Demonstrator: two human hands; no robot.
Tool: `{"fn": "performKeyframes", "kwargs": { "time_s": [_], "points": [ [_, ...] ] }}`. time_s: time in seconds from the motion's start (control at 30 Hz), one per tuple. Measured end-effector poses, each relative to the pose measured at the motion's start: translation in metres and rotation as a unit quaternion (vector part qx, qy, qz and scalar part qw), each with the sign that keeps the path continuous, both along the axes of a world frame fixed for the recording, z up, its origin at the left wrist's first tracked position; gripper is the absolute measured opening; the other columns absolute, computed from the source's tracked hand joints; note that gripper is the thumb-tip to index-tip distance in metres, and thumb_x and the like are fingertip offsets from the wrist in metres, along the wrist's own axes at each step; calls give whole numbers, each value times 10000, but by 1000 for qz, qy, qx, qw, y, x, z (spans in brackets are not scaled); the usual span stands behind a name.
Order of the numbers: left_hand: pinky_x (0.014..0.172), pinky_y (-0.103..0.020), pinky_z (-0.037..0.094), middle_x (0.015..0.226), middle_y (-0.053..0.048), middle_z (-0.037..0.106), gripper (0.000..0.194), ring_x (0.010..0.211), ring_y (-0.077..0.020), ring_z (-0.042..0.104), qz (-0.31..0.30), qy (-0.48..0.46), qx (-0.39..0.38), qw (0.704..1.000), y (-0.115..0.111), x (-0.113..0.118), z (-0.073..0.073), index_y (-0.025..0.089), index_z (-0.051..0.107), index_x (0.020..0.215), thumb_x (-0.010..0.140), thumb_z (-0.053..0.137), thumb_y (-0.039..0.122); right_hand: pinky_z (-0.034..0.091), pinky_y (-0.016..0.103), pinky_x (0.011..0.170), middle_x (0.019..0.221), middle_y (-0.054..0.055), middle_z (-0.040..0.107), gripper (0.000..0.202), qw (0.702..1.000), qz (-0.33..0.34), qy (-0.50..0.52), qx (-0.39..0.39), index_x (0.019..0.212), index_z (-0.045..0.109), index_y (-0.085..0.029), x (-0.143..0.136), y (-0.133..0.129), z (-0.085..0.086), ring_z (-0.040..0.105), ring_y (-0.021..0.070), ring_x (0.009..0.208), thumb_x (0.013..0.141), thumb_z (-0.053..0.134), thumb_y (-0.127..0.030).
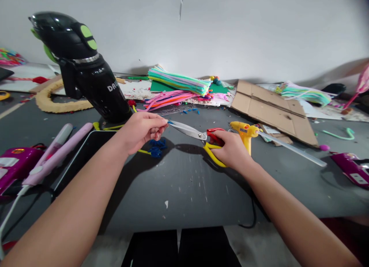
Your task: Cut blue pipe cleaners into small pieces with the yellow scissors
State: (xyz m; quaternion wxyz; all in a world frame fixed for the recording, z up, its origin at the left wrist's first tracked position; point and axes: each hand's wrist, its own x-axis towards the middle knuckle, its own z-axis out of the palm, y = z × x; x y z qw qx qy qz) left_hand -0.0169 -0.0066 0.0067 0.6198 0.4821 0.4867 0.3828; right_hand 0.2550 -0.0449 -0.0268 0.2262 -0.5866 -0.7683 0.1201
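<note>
Left of the yellow hot-glue gun, the right hand grips scissors; farther left of it, the left hand pinches a small blue piece at the blade tips.

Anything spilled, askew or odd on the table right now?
Blue bits lie scattered in front of the pink pipe cleaners, and a white scrap lies near the front of the table. The black bottle appears to lean, though the wide lens may cause that. The scissors show no obvious damage.
</note>
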Motion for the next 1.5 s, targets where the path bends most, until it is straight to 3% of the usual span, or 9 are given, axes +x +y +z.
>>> {"fn": "performKeyframes", "kwargs": {
  "time_s": [0.93, 1.5],
  "points": [
    [447, -187, 384, 573, -23, 536, 167, 465, -63, 466, -10, -10, -7, 1000, 0, 0, 1, 104, 650, 638, 741, 716, 218, 288, 273, 581, 626, 9, 536, 173, 1000, -4, -13, 8, 611, 504, -191, -1, 0, 1, 387, 133, 595, 734, 572, -292],
    [443, -186, 388, 577, -21, 526, 163, 469, -66, 476, -7, -22, -3, 1000, 0, -1, 2, 99, 647, 635, 750, 702, 200, 303, 271, 579, 645, 7, 562, 151, 1000, -5, -4, 9, 644, 487, -197, -1, -2, 0, 405, 130, 593, 703, 586, -295]
  ]
}}
